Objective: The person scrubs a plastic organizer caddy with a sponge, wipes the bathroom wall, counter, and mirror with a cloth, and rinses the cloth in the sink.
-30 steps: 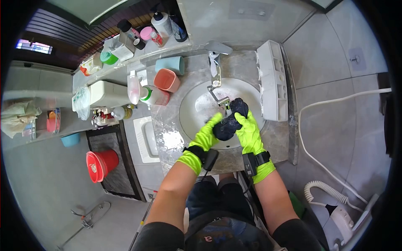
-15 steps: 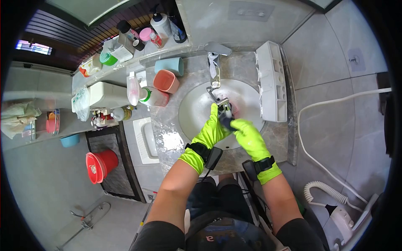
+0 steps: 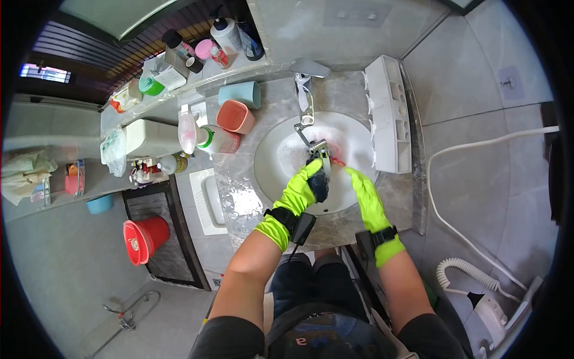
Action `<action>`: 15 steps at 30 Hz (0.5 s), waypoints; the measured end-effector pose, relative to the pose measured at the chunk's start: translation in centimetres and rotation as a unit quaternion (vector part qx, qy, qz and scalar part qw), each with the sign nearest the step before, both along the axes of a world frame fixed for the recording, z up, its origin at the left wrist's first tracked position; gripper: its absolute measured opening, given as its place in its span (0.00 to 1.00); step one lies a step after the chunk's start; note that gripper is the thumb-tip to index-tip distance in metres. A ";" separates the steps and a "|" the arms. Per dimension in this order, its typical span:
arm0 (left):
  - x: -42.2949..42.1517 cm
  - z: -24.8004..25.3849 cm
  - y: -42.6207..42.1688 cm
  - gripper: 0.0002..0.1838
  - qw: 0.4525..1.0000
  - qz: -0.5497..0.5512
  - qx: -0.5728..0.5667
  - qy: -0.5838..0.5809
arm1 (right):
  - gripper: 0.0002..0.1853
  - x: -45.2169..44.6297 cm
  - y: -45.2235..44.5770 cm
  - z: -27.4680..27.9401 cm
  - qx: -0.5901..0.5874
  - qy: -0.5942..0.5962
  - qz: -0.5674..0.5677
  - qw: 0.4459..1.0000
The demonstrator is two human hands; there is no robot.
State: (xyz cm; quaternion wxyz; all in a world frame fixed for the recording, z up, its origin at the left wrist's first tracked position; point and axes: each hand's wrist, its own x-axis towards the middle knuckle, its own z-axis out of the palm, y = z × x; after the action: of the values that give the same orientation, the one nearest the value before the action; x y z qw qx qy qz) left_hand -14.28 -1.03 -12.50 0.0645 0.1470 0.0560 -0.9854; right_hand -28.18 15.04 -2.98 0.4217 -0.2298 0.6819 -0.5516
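Bright yellow-green gloves cover both my hands. My left hand (image 3: pixel 302 186) is closed around a dark, wet-looking item (image 3: pixel 320 184), perhaps cloth; its exact kind does not show. It hangs over the white washbasin (image 3: pixel 272 179), just below the metal faucet (image 3: pixel 307 110) with its swivel spout end (image 3: pixel 318 145). My right hand (image 3: pixel 366 194) is over the right side of the basin, apart from the dark item, fingers stretched forward. Near its fingertips lies a thin red thing (image 3: pixel 338 161), too small to name. White suds (image 3: pixel 291 149) and a pinkish patch are behind the spout.
Left of the basin stand a pink cup (image 3: pixel 236 116), a blue cup (image 3: pixel 240 94) and a spray bottle (image 3: pixel 218 139). A white organizer (image 3: pixel 387 113) borders the right side. Several bottles line the back ledge. A red bucket (image 3: pixel 145 238) is at far left; a white cord (image 3: pixel 439 203) hangs right.
My right hand has come off the dark item and moved right, its fingers straightening. My left hand keeps hold of the item, which now hangs lower. More suds and the red thing show.
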 end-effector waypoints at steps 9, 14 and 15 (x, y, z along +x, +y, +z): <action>1.6 8.0 -0.1 0.25 0.960 0.028 -0.146 -0.237 | 0.28 1.1 -6.3 -8.6 0.227 0.118 0.164 0.953; 3.9 7.7 -1.8 0.18 0.910 0.053 -0.250 -0.327 | 0.20 -0.7 -6.7 -9.0 0.080 0.220 0.092 0.968; 4.8 3.8 -1.8 0.18 0.914 0.133 -0.194 -0.330 | 0.17 -1.3 -6.4 -8.3 0.025 0.149 0.028 0.988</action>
State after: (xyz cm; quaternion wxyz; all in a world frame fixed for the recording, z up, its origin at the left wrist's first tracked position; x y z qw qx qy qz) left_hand -9.45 -2.87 -8.69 0.2371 0.4400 -0.1421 -0.8544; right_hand -29.51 8.65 -11.26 0.3360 -0.3184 0.7440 -0.4819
